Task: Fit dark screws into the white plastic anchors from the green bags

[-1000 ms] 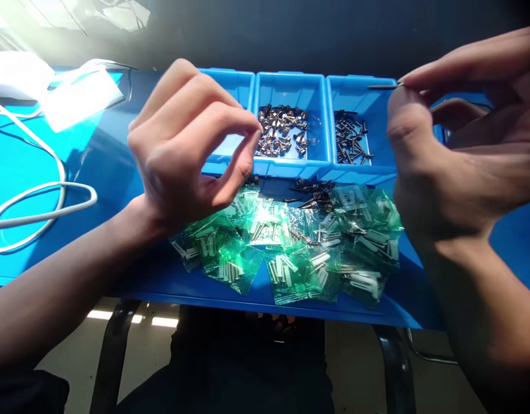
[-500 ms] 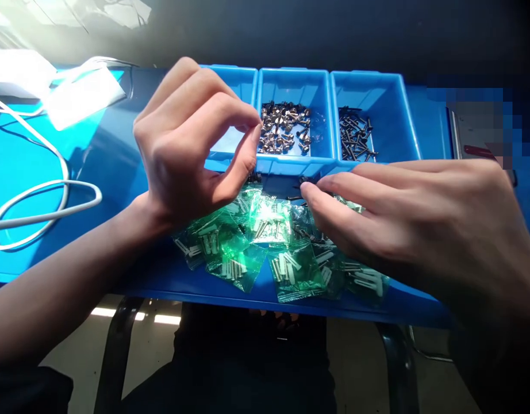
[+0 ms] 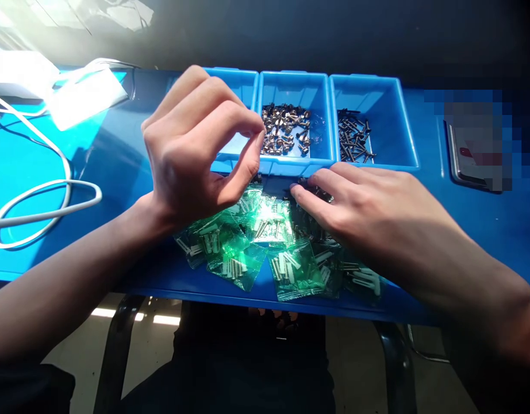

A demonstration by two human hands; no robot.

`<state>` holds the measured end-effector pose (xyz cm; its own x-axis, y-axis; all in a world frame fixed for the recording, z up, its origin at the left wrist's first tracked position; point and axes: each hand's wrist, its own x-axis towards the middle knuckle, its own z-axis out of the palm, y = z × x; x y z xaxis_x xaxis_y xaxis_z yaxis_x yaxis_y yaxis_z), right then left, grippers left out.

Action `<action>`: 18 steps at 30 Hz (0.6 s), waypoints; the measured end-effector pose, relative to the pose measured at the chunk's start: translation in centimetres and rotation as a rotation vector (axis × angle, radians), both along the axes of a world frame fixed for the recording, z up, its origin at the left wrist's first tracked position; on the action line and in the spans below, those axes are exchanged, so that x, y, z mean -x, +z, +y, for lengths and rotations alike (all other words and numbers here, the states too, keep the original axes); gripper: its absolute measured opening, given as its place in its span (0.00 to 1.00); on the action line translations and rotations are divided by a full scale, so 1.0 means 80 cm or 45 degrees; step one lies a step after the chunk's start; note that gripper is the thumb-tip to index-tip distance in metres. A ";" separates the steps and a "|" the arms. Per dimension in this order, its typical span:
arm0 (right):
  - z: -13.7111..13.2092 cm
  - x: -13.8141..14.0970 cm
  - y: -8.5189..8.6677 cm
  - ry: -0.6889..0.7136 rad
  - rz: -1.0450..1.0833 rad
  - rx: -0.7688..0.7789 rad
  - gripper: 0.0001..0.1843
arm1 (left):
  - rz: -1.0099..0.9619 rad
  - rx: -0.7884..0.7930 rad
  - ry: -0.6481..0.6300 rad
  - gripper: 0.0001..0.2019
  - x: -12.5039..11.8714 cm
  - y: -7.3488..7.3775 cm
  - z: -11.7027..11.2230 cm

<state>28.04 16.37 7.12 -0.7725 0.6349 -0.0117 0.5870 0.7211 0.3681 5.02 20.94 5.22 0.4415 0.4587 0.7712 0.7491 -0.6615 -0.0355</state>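
My left hand [image 3: 191,161] hovers above the table in front of the blue bins, thumb and forefinger pinched together; what they hold, if anything, is too small to make out. My right hand [image 3: 368,213] lies low over a heap of green plastic bags [image 3: 243,253] of small metal parts, fingers stretched out. Its fingertips touch a little pile of loose black screws [image 3: 306,185] just in front of the bins. The middle bin [image 3: 291,86] holds silver screws [image 3: 284,129]. The right bin [image 3: 390,115] holds black screws [image 3: 353,138]. My left hand partly covers the left bin [image 3: 239,83].
A white cable [image 3: 53,198] loops across the blue table [image 3: 110,161] at the left, with a white object [image 3: 84,95] behind it. A flat dark device [image 3: 463,164], partly pixelated, lies at the right. The table's front edge [image 3: 230,296] is close to me.
My right hand dropped from the upper right, where it pinched a thin dark pin, down to the loose black screws and slid slightly left. My left hand barely moved.
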 end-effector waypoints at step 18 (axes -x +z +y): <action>0.016 0.001 -0.018 0.152 0.176 0.014 0.15 | 0.017 -0.128 -0.134 0.05 0.002 -0.005 0.012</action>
<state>27.97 17.65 5.64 -0.8373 0.5388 0.0931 0.5412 0.7923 0.2818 4.83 21.87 4.85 0.4935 0.3303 0.8046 0.6749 -0.7290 -0.1147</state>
